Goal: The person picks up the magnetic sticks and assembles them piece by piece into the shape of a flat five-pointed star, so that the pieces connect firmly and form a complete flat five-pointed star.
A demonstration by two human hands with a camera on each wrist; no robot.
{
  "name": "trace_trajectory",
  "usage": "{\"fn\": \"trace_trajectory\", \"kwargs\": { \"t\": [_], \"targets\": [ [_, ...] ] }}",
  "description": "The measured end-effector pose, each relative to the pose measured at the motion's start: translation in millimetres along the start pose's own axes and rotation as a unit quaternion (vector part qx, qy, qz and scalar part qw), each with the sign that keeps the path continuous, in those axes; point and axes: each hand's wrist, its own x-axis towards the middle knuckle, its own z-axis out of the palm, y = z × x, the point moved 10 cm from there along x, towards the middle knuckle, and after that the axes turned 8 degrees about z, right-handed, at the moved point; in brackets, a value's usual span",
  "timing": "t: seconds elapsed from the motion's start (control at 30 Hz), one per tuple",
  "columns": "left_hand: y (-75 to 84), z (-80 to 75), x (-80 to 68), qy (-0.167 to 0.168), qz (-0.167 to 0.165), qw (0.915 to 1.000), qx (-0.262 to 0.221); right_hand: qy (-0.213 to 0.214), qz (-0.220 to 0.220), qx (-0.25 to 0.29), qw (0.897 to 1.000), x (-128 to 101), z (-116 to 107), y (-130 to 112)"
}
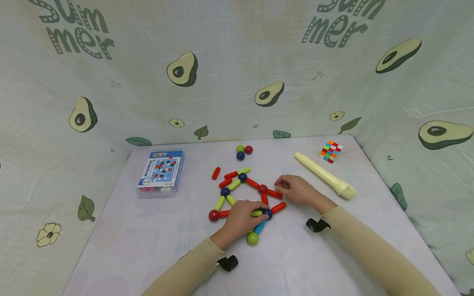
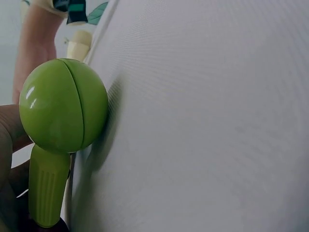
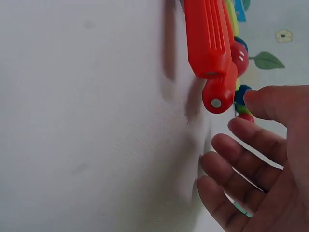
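A flat shape of magnetic sticks and balls lies on the table, with red balls (image 1: 262,189) and dark blue balls (image 1: 242,177) joining red and lime sticks. My left hand (image 1: 241,218) reaches over its near side and pinches a dark blue ball (image 1: 268,213) between thumb and fingers. From that ball a red stick (image 1: 278,207) points right, and a light blue stick (image 1: 260,227) runs toward a lime ball (image 1: 252,238), large in the left wrist view. My right hand (image 1: 296,190) is beside the tip of another red stick (image 1: 275,194); its fingers are loosely bent around nothing.
Loose red sticks (image 1: 216,173) lie left of the shape, and three balls (image 1: 249,149) sit together behind it. A boxed set (image 1: 161,173) stands at the left. On the right are a pale yellow tube (image 1: 326,176) and a colourful cube (image 1: 331,151).
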Motion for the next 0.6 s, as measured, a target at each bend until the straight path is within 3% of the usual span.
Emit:
{"fn": "trace_trajectory", "kwargs": {
  "t": [0.33, 0.6],
  "targets": [
    [-0.5, 3.0, -0.6, -0.008, -0.011, 0.9999, 0.004, 0.02, 0.013, 0.003, 1.0, 55.6, -15.3, 0.7],
    [-0.8, 1.5, 0.8, -0.002, -0.003, 1.0, 0.009, 0.013, 0.025, -0.009, 1.0, 100.2, -17.3, -16.2]
  ]
}}
